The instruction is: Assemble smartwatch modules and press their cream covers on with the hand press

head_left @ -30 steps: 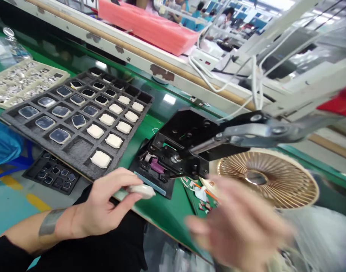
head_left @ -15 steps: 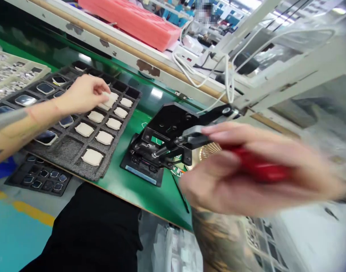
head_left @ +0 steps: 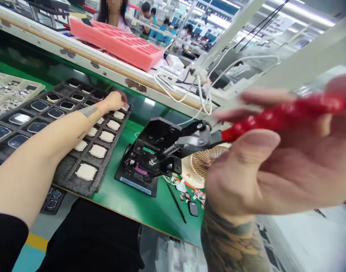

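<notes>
My left hand (head_left: 116, 100) reaches to the far right edge of a dark foam tray (head_left: 65, 160). Its bent fingers are at a cream rounded plate (head_left: 125, 107) in a pocket, their tips partly hidden. Similar cream plates (head_left: 97, 151) fill pockets along that side; dark glassy screens (head_left: 39, 105) lie further left. My right hand (head_left: 246, 166), blurred and close to the camera, has thumb and fingers around the red lever handle (head_left: 258, 122) of a black hand press (head_left: 155, 139). A purple piece (head_left: 141, 169) shows low inside the press.
Behind the press stands a round fan (head_left: 202, 162). Small parts (head_left: 186, 196), a black stick (head_left: 177, 202) and a small dark device (head_left: 193, 208) lie to its right. A compartment tray (head_left: 16, 88) sits at left. White cables (head_left: 202, 96) hang from the shelf holding pink foam (head_left: 116, 39).
My left hand has moved away from me to the tray's far right pocket, where a cream plate now shows. My right hand and the press lever have swung up. The view has shifted.
</notes>
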{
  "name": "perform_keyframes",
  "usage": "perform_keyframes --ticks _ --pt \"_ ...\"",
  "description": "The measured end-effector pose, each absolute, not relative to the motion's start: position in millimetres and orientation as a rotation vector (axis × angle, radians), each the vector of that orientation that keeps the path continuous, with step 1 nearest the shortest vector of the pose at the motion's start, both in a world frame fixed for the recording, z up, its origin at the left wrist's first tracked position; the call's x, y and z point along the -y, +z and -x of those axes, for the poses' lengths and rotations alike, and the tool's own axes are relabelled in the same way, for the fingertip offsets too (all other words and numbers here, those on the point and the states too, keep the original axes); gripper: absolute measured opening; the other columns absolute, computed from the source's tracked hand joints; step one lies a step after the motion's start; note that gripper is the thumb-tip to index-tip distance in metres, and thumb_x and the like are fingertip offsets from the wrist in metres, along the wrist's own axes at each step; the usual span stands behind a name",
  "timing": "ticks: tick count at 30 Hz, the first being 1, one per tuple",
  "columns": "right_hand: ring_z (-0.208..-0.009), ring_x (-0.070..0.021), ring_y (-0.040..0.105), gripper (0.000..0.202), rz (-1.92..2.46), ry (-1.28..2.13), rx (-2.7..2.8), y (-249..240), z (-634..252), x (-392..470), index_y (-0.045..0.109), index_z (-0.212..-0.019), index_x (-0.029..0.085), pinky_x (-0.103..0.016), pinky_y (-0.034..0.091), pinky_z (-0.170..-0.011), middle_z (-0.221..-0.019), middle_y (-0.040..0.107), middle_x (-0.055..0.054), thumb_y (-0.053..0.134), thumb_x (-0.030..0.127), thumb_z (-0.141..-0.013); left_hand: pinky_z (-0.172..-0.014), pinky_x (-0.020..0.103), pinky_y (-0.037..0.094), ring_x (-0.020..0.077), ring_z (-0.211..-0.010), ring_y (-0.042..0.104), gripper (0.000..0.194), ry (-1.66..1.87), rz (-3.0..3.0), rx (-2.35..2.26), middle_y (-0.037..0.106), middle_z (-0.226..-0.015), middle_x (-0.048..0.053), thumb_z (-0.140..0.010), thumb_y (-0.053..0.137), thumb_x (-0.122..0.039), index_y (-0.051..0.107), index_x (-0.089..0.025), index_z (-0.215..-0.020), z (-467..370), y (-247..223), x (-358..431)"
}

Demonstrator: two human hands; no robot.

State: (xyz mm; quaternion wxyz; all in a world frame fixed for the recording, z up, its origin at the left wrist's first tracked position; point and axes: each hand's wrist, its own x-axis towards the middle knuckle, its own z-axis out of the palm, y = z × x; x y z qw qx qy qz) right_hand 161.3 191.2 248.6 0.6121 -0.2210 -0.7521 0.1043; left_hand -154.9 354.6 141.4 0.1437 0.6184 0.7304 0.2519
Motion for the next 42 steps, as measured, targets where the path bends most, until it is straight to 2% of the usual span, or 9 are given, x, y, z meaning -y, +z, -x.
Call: perform_keyframes --ticks 7,11,13,16,18,20,24,31,42 --pt "-0.09 -0.0229 0.078 0.03 0.972 0.08 1.942 197.0 -231.4 -167.4 0.078 -0.137 0.024 -0.042 0.065 -0.084 -0.108 0.081 -0.009 0.07 0.024 -0.107 -0.127 0.057 0.042 0.0443 -0.146 0.063 0.042 0.406 -2.1 -1.993 0.073 -0.147 0.024 -0.105 0.067 -0.034 0.083 -0.008 -0.134 156.7 144.4 -331.8" --pt "-0.104 -0.0264 0.08 0.018 1.297 0.224 2.325 136.3 -273.3 -136.5 0.076 -0.125 0.021 -0.043 0.066 -0.091 -0.113 0.082 -0.01 0.066 0.027 -0.111 -0.119 0.073 0.044 0.0438 -0.142 0.064 0.073 0.36 -2.673 -1.572 0.066 -0.15 0.02 -0.121 0.028 -0.053 0.068 0.0 -0.152 165.3 167.9 -247.1" --pt "-0.114 -0.0269 0.079 0.022 1.313 0.242 2.256 116.7 -277.1 -129.0 0.074 -0.131 0.022 -0.044 0.066 -0.098 -0.122 0.081 -0.011 0.065 0.024 -0.111 -0.118 0.069 0.049 0.0384 -0.135 0.069 0.073 0.494 -2.725 -1.461 0.072 -0.142 0.014 -0.119 0.033 -0.062 0.073 -0.007 -0.147 159.1 177.3 -178.5" --pt "-0.121 -0.027 0.077 0.033 1.197 0.188 2.051 113.0 -269.2 -133.6 0.071 -0.14 0.024 -0.046 0.066 -0.105 -0.129 0.078 -0.011 0.069 0.02 -0.107 -0.125 0.043 0.056 0.0245 -0.137 0.071 0.038 0.788 -2.739 -1.228 0.075 -0.152 0.0 -0.112 0.063 -0.032 0.074 -0.03 -0.149 120.4 171.3 -79.0" --pt "-0.123 -0.0288 0.075 0.035 1.065 0.119 1.942 126.0 -259.8 -145.1 0.071 -0.141 0.023 -0.051 0.065 -0.106 -0.13 0.077 -0.012 0.07 0.022 -0.106 -0.128 0.032 0.054 0.0188 -0.139 0.07 0.044 0.773 -2.722 -1.096 0.079 -0.147 0.001 -0.106 0.056 -0.008 0.074 -0.023 -0.144 78.6 150.3 -41.2" --pt "-0.124 -0.0304 0.074 0.035 0.95 0.088 1.874 144.4 -248.9 -158.0 0.071 -0.14 0.022 -0.054 0.065 -0.105 -0.131 0.076 -0.013 0.069 0.023 -0.105 -0.129 0.039 0.055 0.0249 -0.146 0.069 0.059 0.681 -2.756 -1.206 0.077 -0.154 0.011 -0.099 0.046 0.005 0.07 -0.01 -0.15 35.0 121.8 -34.0" --pt "-0.121 -0.0313 0.075 0.04 0.783 0.113 1.841 172.0 -227.2 -166.9 0.073 -0.142 0.021 -0.057 0.065 -0.103 -0.132 0.075 -0.013 0.069 0.019 -0.102 -0.123 0.054 0.06 0.0394 -0.139 0.073 0.051 0.526 -2.694 -1.708 0.074 -0.15 0.028 -0.103 0.052 -0.001 0.066 0.005 -0.152 -23.8 77.1 -74.4" --pt "-0.12 -0.0324 0.075 0.054 0.754 0.123 1.96 152.9 -228.1 -147.1 0.076 -0.145 0.023 -0.052 0.061 -0.102 -0.132 0.077 -0.013 0.08 0.011 -0.093 -0.102 0.045 0.067 0.0319 -0.112 0.078 0.026 0.625 -2.542 -1.953 0.081 -0.117 0.017 -0.11 0.062 -0.013 0.079 -0.008 -0.13 -38.5 66.1 -112.4" --pt "-0.114 -0.0309 0.076 0.03 0.899 0.147 1.971 110.3 -254.4 -136.7 0.08 -0.129 0.018 -0.05 0.059 -0.104 -0.125 0.078 -0.014 0.078 0.018 -0.099 -0.101 0.042 0.065 0.0306 -0.127 0.074 0.03 1.465 -2.722 -1.593 0.084 -0.134 0.02 -0.107 0.071 -0.012 0.077 -0.009 -0.137 60.9 114.4 -7.8"
